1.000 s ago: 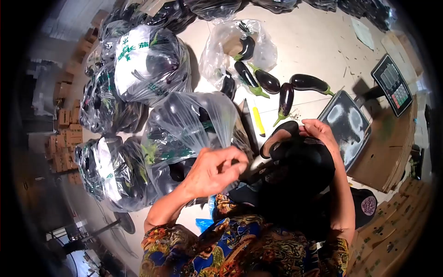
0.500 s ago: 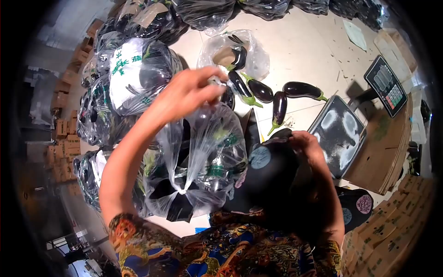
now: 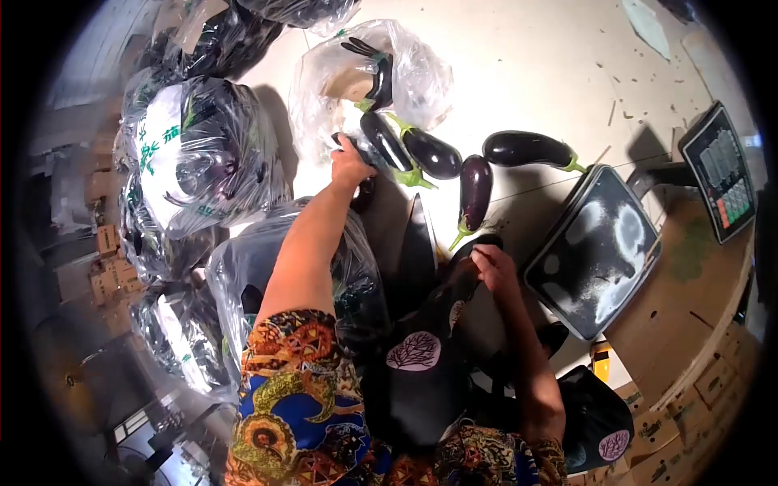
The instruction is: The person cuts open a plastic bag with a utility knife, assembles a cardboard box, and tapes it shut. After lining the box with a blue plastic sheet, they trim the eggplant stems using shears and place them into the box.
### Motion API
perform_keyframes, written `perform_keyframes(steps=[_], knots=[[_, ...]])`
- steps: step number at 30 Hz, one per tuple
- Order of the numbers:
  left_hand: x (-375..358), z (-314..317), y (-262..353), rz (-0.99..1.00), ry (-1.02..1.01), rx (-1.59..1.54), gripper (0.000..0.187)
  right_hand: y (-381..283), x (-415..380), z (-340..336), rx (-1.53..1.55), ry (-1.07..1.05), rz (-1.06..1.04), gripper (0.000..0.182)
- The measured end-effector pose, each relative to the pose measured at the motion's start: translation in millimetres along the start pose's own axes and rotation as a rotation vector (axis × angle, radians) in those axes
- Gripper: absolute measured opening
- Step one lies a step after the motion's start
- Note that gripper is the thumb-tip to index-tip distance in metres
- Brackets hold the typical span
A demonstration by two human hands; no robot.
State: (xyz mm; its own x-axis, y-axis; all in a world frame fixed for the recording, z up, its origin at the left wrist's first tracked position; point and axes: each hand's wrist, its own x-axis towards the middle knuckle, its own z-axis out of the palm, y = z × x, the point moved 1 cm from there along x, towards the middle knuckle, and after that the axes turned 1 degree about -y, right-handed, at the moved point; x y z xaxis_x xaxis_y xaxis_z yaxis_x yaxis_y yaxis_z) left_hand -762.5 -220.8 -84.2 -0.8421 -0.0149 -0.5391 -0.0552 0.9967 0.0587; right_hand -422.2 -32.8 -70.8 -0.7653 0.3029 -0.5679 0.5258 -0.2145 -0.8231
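My left hand [image 3: 352,168] reaches down at the left end of a group of loose eggplants. Its fingers are closed round a dark eggplant [image 3: 364,197], mostly hidden under the hand. Just right of it lie a glossy eggplant [image 3: 384,144] and a thicker one [image 3: 432,154]. Another eggplant [image 3: 476,190] points its green stem toward me, and a long one [image 3: 531,150] lies farther right. My right hand [image 3: 496,269] has its fingers curled on the dark cloth [image 3: 417,389] with tree prints over my legs; the fingertips are partly hidden.
An opened clear plastic bag [image 3: 421,69] with an eggplant at its mouth lies beyond my left hand. Filled bags [image 3: 231,154] crowd the left side. At right stand a scale [image 3: 596,251] with its display [image 3: 721,174] and flat cardboard [image 3: 668,316].
My left hand has come down from above the filled bag onto the eggplant, and its fingers have closed. The whole view has shifted. My right hand stays by the dark cloth.
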Motion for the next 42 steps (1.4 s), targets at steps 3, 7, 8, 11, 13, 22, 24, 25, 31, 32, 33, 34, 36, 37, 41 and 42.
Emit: perform_keyframes(steps=[3, 7, 8, 11, 13, 22, 24, 25, 31, 32, 33, 34, 36, 37, 41, 42], knots=[[8.1, 0.7, -3.2, -0.006, -0.064, 0.028, 0.125, -1.8, 20.9, 10.5, 0.094, 0.002, 0.025, 0.026], [9.1, -26.6, -12.2, 0.111, -0.343, -0.669, 0.116, -11.5, 15.5, 2.2, 0.200, -0.043, 0.069, 0.028], [-19.0, -52.1, -0.1, 0.150, -0.450, -0.927, 0.113, -8.7, 16.0, 1.1, 0.226, -0.041, 0.063, 0.029], [-58.9, -84.5, 8.7, 0.098, -0.565, -0.964, 0.104, -57.0, 8.6, 0.1, 0.233, -0.098, -0.102, 0.036], [-106.5, -99.8, 20.3, 0.183, -0.535, -0.966, 0.109, -77.3, 10.8, 6.6, 0.189, -0.168, -0.171, 0.049], [-196.9, -101.1, 31.8, 0.293, -0.438, -1.202, 0.093, -146.9, 14.4, 63.6, 0.493, -0.311, -0.334, 0.090], [-204.1, -103.7, 24.2, 0.273, -0.456, -1.259, 0.089, -147.1, 9.7, 65.0, 0.408, -0.259, -0.397, 0.088], [-210.2, -107.1, 24.3, 0.280, -0.465, -1.286, 0.087, -148.9, 5.8, 64.1, 0.412, -0.272, -0.373, 0.087], [-220.0, -116.7, 11.2, 0.313, -0.451, -1.348, 0.079, -178.4, -8.7, 59.5, 0.378, -0.329, -0.252, 0.085], [-217.0, -117.7, 8.8, 0.317, -0.419, -1.346, 0.078, -179.2, -7.3, 60.0, 0.400, -0.351, -0.249, 0.085], [-213.1, -118.6, 7.1, 0.322, -0.389, -1.344, 0.077, -180.7, -6.3, 60.0, 0.422, -0.371, -0.247, 0.085], [-207.7, -119.3, 6.5, 0.373, -0.311, -1.302, 0.078, -181.3, -5.7, 60.6, 0.444, -0.389, -0.244, 0.085], [-194.2, -120.3, 3.7, 0.332, -0.234, -1.226, 0.079, -180.9, -5.2, 62.6, 0.446, -0.385, -0.241, 0.084], [-185.0, -118.4, 1.7, 0.281, -0.221, -1.225, 0.073, -182.1, -5.9, 63.0, 0.449, -0.380, -0.231, 0.084], [-153.2, -102.6, -10.5, 0.431, -0.108, -1.035, 0.057, -186.4, -5.0, 65.6, 0.504, -0.342, -0.158, 0.082], [-145.5, -98.8, -12.9, 0.463, -0.133, -0.921, 0.059, -187.6, -3.8, 68.2, 0.423, -0.275, -0.245, 0.081]])
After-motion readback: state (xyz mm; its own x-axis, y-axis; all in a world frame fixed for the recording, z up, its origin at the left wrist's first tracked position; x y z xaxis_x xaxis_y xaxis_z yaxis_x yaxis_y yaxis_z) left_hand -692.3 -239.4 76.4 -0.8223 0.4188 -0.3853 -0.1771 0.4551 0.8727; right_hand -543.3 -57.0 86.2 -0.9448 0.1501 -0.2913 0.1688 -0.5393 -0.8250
